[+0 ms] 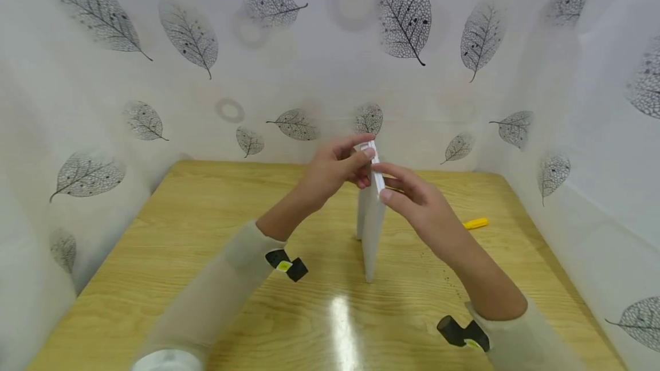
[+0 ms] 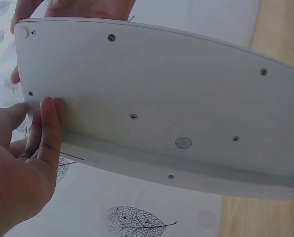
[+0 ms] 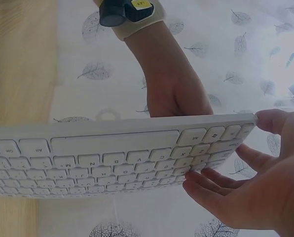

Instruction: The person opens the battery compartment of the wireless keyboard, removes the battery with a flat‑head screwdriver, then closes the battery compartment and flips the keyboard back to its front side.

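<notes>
A white keyboard (image 1: 373, 233) stands on its short end on the wooden table, its upper end between the hands. My left hand (image 1: 332, 168) grips that upper end, thumb on the narrow edge. In the left wrist view, its fingers lie against the back panel (image 2: 152, 89), which has several screws and a raised strip along one long side. My right hand (image 1: 425, 210) holds the near top corner. The right wrist view shows its thumb on the corner edge and fingertips against the white keys (image 3: 115, 158); part of the left hand is hidden behind the keyboard.
A yellow handle-like object (image 1: 475, 223) lies on the table (image 1: 206, 233) beyond my right forearm, partly covered by it. Small dark specks (image 1: 450, 279) are scattered near that forearm. A leaf-printed cloth (image 1: 319, 73) encloses the back and sides.
</notes>
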{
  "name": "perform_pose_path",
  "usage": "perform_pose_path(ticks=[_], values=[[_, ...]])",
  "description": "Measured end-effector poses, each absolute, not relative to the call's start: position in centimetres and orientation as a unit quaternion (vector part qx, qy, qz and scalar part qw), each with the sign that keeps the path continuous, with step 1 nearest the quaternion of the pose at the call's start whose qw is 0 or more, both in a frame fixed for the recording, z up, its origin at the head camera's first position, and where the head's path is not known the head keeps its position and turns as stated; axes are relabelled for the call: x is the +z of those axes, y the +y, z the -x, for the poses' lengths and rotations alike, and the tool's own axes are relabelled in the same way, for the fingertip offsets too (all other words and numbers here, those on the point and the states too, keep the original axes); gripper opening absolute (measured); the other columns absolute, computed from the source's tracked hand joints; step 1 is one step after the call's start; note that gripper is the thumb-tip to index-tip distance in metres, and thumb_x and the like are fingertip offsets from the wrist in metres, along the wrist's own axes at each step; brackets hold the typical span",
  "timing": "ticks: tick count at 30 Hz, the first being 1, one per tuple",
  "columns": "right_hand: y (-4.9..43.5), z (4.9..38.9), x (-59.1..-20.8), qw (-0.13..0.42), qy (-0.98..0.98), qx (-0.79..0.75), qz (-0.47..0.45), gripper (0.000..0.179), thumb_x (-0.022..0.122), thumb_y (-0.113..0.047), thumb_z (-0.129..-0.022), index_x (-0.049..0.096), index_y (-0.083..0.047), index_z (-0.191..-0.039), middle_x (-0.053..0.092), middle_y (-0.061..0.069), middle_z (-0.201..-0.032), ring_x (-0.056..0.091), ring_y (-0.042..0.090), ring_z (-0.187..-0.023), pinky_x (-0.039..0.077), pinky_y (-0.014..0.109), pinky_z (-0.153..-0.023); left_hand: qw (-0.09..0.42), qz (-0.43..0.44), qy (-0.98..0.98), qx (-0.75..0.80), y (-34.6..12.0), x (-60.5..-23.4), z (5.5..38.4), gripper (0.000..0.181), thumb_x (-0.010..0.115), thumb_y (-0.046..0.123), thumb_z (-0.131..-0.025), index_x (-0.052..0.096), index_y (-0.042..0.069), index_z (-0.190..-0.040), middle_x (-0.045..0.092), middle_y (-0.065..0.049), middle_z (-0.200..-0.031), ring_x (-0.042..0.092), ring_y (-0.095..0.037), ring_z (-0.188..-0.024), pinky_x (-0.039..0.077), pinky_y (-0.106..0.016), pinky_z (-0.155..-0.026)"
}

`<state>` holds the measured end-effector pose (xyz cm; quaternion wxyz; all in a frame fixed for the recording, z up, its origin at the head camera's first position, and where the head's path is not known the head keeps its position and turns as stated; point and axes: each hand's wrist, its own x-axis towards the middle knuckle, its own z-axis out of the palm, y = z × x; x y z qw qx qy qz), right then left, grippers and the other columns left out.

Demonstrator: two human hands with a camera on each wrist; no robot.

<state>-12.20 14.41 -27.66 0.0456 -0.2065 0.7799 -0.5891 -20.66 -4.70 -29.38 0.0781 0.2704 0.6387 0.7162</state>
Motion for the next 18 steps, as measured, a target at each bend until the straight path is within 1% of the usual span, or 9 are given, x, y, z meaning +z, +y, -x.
perform_pose_path(ticks=[4, 6, 8, 10, 13, 15, 18], values=[[15.3, 12.1, -27.5, 0.052, 0.777, -0.592, 0.206, 0.043, 0.051, -0.029, -0.098, 0.044, -0.024, -0.141, 0.049, 0.007, -0.136, 0.050, 0.020, -0.122, 0.038, 0.045, -0.101, 0.086, -0.269, 0.665, 0.691, -4.4, -30.3, 20.7, 0.044, 0.058, 0.029, -0.095, 0.050, 0.021, -0.137, 0.060, -0.018, -0.086, 0.063, -0.031, -0.073, 0.055, -0.039, -0.068], [15.7, 12.0, -27.5, 0.053, 0.777, -0.592, 0.205, 0.043, 0.050, -0.029, -0.099, 0.043, -0.024, -0.141, 0.049, 0.008, -0.136, 0.049, 0.020, -0.122, 0.038, 0.044, -0.101, 0.091, -0.271, 0.674, 0.681, -4.3, -30.8, 20.8, 0.044, 0.058, 0.032, -0.095, 0.050, 0.022, -0.137, 0.059, -0.018, -0.087, 0.063, -0.032, -0.074, 0.055, -0.040, -0.069], [16.0, 12.0, -27.4, 0.053, 0.778, -0.592, 0.203, 0.043, 0.050, -0.029, -0.099, 0.043, -0.024, -0.141, 0.050, 0.008, -0.136, 0.049, 0.020, -0.122, 0.037, 0.047, -0.102, 0.097, -0.272, 0.680, 0.674, -4.1, -31.4, 20.9, 0.046, 0.058, 0.034, -0.094, 0.049, 0.023, -0.138, 0.058, -0.018, -0.089, 0.063, -0.031, -0.075, 0.055, -0.040, -0.070], [16.2, 11.9, -27.4, 0.050, 0.782, -0.589, 0.199, 0.042, 0.050, -0.029, -0.099, 0.044, -0.025, -0.140, 0.050, 0.007, -0.135, 0.050, 0.020, -0.122, 0.036, 0.048, -0.102, 0.101, -0.274, 0.685, 0.668, -4.0, -31.7, 21.0, 0.048, 0.057, 0.033, -0.095, 0.047, 0.022, -0.140, 0.058, -0.018, -0.091, 0.062, -0.029, -0.077, 0.055, -0.040, -0.071], [16.6, 11.8, -27.3, 0.045, 0.788, -0.582, 0.193, 0.042, 0.050, -0.030, -0.099, 0.044, -0.026, -0.140, 0.052, 0.005, -0.134, 0.050, 0.019, -0.121, 0.035, 0.050, -0.102, 0.100, -0.278, 0.691, 0.660, -3.7, -32.1, 20.9, 0.052, 0.056, 0.028, -0.096, 0.040, 0.016, -0.144, 0.058, -0.018, -0.093, 0.061, -0.029, -0.081, 0.054, -0.039, -0.073], [17.0, 11.8, -27.3, 0.043, 0.791, -0.580, 0.192, 0.041, 0.049, -0.029, -0.099, 0.044, -0.026, -0.140, 0.053, 0.005, -0.133, 0.051, 0.019, -0.121, 0.035, 0.049, -0.102, 0.096, -0.282, 0.695, 0.654, -3.6, -32.3, 20.9, 0.053, 0.055, 0.024, -0.097, 0.038, 0.013, -0.145, 0.058, -0.020, -0.093, 0.060, -0.030, -0.081, 0.054, -0.039, -0.073], [17.5, 11.8, -27.3, 0.040, 0.793, -0.577, 0.192, 0.041, 0.048, -0.028, -0.100, 0.044, -0.025, -0.140, 0.053, 0.006, -0.132, 0.051, 0.020, -0.120, 0.034, 0.050, -0.102, 0.090, -0.288, 0.701, 0.646, -3.5, -32.9, 21.0, 0.053, 0.057, 0.024, -0.096, 0.038, 0.014, -0.145, 0.059, -0.020, -0.092, 0.058, -0.030, -0.080, 0.054, -0.038, -0.073]])
